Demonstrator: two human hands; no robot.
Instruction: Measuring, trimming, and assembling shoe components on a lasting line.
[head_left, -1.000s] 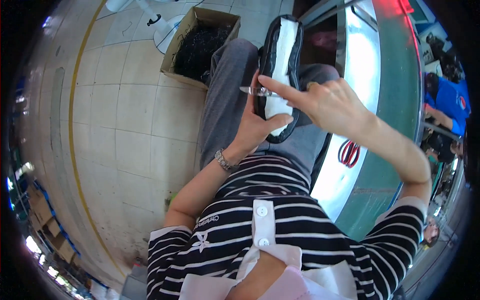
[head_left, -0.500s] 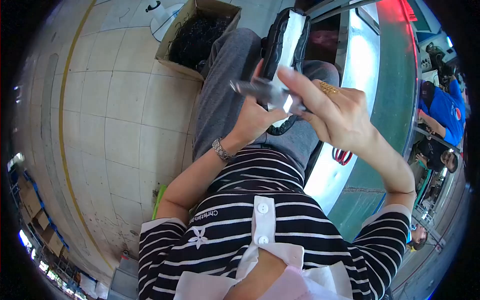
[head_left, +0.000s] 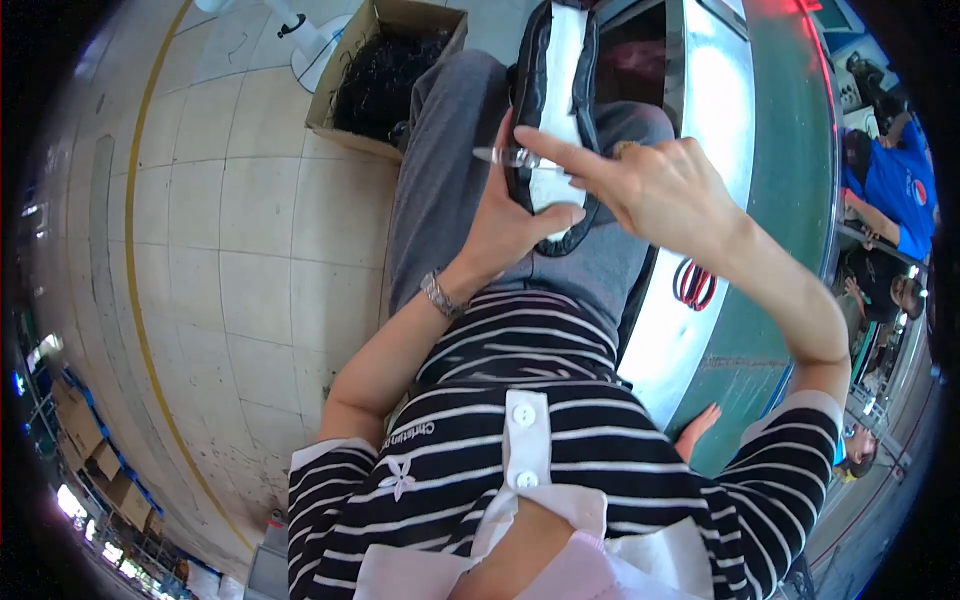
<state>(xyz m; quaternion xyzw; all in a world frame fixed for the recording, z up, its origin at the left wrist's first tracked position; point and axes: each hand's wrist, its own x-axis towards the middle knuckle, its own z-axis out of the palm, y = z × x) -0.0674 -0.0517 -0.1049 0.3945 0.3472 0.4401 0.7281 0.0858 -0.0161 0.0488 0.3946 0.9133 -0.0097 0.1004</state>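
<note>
A black shoe upper with a white underside [head_left: 566,75] lies sole up above my lap, its black edge folded inward all round. My left hand [head_left: 502,228] grips its near end from the left side, with the thumb over the white surface. A small shiny metal hand tool [head_left: 518,157], pointed at its left end, lies across the shoe. My right hand [head_left: 665,195] is closed on this tool, its index finger stretched along the top; its exact kind I cannot make out. The tool's other end is hidden under the fingers.
An open cardboard box [head_left: 322,110] of black scraps stands on the tiled floor at left, beside a white stand [head_left: 312,62]. At right runs a metal ledge [head_left: 715,120] with red and black loops [head_left: 693,285] and a green belt [head_left: 790,140]. Another person's hand [head_left: 698,430] rests there.
The shoe has shifted slightly up and left. My right hand and the tool have moved left, and the index finger now stretches over the tool. Another person's hand has come into view at right.
</note>
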